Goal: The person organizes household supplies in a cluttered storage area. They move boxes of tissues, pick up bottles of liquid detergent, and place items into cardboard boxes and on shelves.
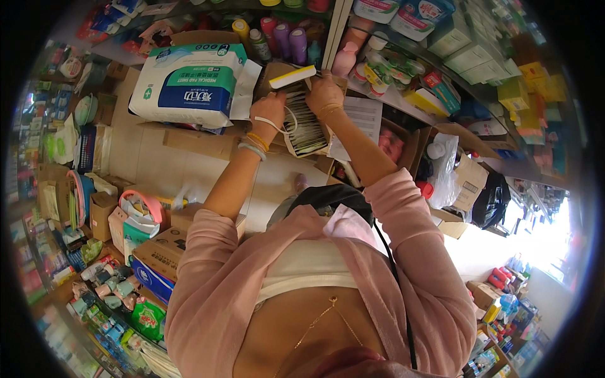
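A carton packed with a row of thin, upright packets (302, 124) lies in front of me. My left hand (269, 112) is at the carton's left side, fingers curled near its far end; a white loop hangs around the wrist. On the far right side, my right hand (325, 94) has its fingers bent at the carton's edge. What either hand grips is hidden. A yellow and white narrow box (292, 77) lies across the far end, between and just beyond the hands. To the left stands a large pack of medical pad sheets (186, 85). Printed paper sheets (361, 124) lie right of the carton.
Shelves beyond hold purple bottles (298, 46), a pink bottle (345, 59) and boxed goods. Open cartons (422, 146) and a black plastic bag (491, 201) are at the right. More cartons (163, 250) stand at the left, beside a shelf of packaged goods.
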A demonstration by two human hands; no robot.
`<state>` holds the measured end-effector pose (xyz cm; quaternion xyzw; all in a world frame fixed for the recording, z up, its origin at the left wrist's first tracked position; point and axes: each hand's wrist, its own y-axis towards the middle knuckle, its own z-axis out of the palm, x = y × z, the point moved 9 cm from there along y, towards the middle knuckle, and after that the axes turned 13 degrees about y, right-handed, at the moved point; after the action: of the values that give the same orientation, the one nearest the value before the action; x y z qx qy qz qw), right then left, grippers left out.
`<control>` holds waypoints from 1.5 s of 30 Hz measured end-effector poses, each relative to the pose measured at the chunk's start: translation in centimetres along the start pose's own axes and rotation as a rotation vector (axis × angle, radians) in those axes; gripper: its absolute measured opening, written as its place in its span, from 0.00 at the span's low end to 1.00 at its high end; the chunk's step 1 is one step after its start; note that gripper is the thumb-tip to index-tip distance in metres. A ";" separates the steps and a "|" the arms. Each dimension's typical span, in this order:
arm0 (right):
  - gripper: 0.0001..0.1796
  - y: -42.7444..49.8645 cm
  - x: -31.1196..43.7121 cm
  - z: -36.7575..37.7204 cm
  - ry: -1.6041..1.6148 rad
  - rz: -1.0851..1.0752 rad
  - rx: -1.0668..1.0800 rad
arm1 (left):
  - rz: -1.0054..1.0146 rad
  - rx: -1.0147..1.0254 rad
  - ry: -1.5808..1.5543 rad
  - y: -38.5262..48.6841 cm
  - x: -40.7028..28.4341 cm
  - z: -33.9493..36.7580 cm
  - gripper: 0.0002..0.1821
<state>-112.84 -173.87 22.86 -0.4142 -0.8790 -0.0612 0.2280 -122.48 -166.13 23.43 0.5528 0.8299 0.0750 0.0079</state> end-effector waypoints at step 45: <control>0.23 -9.1 -8.2 11.4 0.302 0.059 0.328 | -0.352 -0.159 -0.866 -6.6 6.2 6.7 0.13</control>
<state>-119.22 -182.16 9.79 -0.3831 -0.8207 0.0277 0.4231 -130.31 -162.18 16.35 0.3819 0.8229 -0.1019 0.4082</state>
